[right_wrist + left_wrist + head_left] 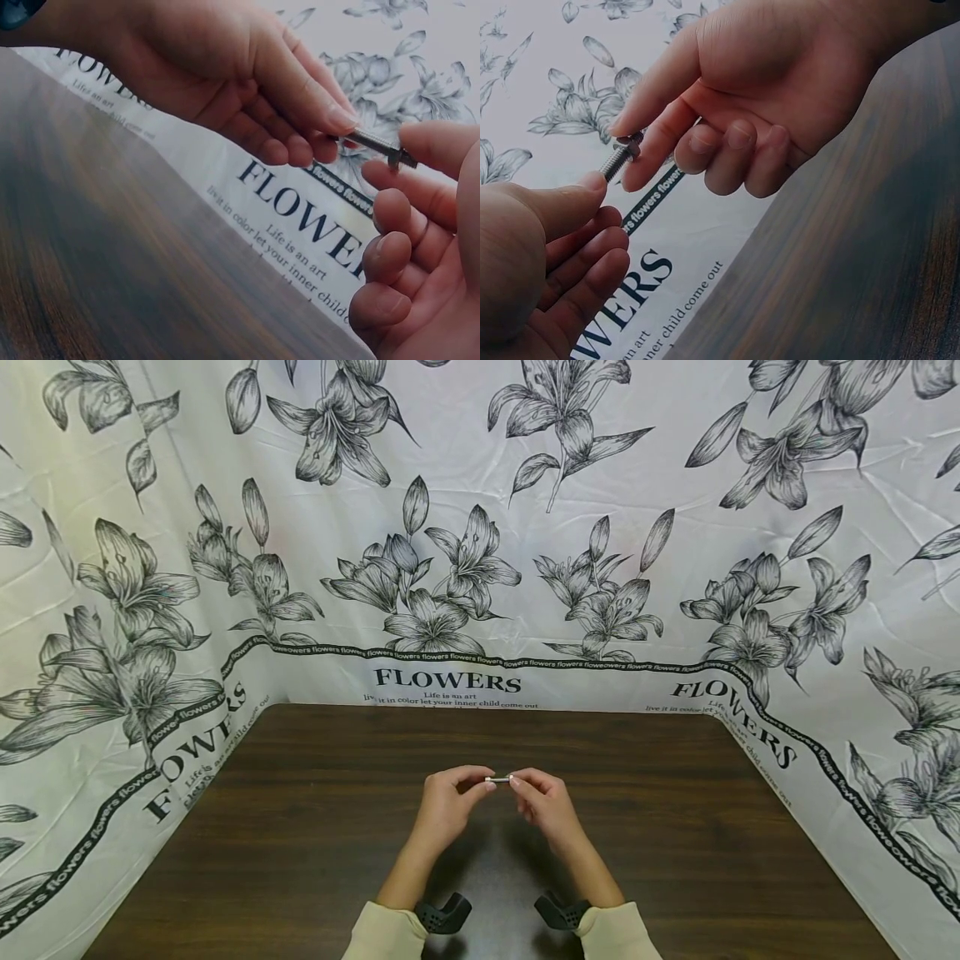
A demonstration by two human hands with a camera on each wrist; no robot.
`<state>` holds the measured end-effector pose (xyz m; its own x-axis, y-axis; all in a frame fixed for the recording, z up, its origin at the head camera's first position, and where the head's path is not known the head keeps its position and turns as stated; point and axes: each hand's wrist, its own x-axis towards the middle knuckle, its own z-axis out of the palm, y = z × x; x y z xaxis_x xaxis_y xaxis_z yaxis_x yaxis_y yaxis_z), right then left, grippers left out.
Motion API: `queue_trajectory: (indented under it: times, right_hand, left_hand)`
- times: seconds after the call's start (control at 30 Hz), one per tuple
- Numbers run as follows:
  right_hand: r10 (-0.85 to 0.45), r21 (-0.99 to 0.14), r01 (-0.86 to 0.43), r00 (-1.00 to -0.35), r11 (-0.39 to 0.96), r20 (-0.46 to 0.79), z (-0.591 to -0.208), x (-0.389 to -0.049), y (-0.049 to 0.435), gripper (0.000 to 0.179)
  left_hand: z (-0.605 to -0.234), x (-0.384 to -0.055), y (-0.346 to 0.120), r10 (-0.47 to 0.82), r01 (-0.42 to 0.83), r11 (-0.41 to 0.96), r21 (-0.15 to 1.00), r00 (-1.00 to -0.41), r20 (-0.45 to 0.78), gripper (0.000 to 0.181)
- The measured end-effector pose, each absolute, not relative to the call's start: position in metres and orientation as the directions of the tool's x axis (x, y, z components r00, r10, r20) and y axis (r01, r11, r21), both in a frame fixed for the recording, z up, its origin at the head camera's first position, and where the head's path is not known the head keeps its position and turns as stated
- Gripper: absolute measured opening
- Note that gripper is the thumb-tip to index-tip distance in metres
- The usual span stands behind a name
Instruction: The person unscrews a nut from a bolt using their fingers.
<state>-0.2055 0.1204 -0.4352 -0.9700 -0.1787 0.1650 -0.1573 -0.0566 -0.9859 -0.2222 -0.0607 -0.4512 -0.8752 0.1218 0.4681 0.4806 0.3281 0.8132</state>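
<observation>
Held level between both hands above the table is a small metal bolt [500, 779] with a threaded shank [616, 163]. My left hand [444, 808] pinches one end between thumb and index finger, which hide that end. Near the other end sits a nut [394, 160], with a short piece of the bolt showing past it in the right wrist view. My right hand [550, 810] has its thumb and index fingertip at the nut, one on each side. Its other fingers are loosely curled in the left wrist view.
Under the hands lies a dark wood-grain table [315, 827]. A white cloth printed with black flowers [525, 610] hangs behind it and along both sides. Each wrist wears a black band [444, 914] below a pale sleeve [386, 933].
</observation>
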Motion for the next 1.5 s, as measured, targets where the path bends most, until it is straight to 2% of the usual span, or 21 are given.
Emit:
queue_trajectory:
  times: [0.2, 0.4, 0.6, 0.83, 1.07, 1.3, 1.5]
  right_hand:
    - [-0.182, -0.978, -0.186, -0.963, -0.093, 0.2, -0.437, -0.206, 0.122, 0.02]
    - [-0.17, -0.967, -0.228, -0.954, -0.114, 0.246, -0.454, -0.216, 0.125, 0.019]
    - [-0.145, -0.961, -0.253, -0.952, -0.114, 0.268, -0.462, -0.22, 0.124, 0.027]
    - [-0.121, -0.984, -0.169, -0.977, -0.048, 0.174, -0.465, -0.222, 0.122, 0.027]
    - [-0.112, -0.995, -0.102, -0.989, 0.008, 0.101, -0.466, -0.222, 0.121, 0.041]
    - [-0.116, -0.991, -0.125, -0.985, -0.037, 0.129, -0.463, -0.221, 0.121, 0.028]
    - [-0.165, -0.987, -0.152, -0.973, -0.06, 0.16, -0.437, -0.207, 0.122, 0.023]
  left_hand:
    - [-0.452, -0.223, -0.06, 0.131, 0.483, 0.337, 0.808, -0.874, 0.468, 0.011]
    - [-0.452, -0.223, -0.06, 0.134, 0.481, 0.339, 0.808, -0.875, 0.465, 0.01]
    - [-0.453, -0.223, -0.061, 0.127, 0.493, 0.334, 0.803, -0.868, 0.48, 0.011]
    - [-0.454, -0.223, -0.062, 0.13, 0.496, 0.334, 0.802, -0.866, 0.482, 0.012]
    - [-0.452, -0.223, -0.061, 0.12, 0.482, 0.334, 0.81, -0.874, 0.471, 0.014]
    - [-0.451, -0.223, -0.062, 0.126, 0.477, 0.331, 0.814, -0.877, 0.463, 0.012]
    - [-0.452, -0.223, -0.062, 0.128, 0.469, 0.318, 0.824, -0.882, 0.453, 0.01]
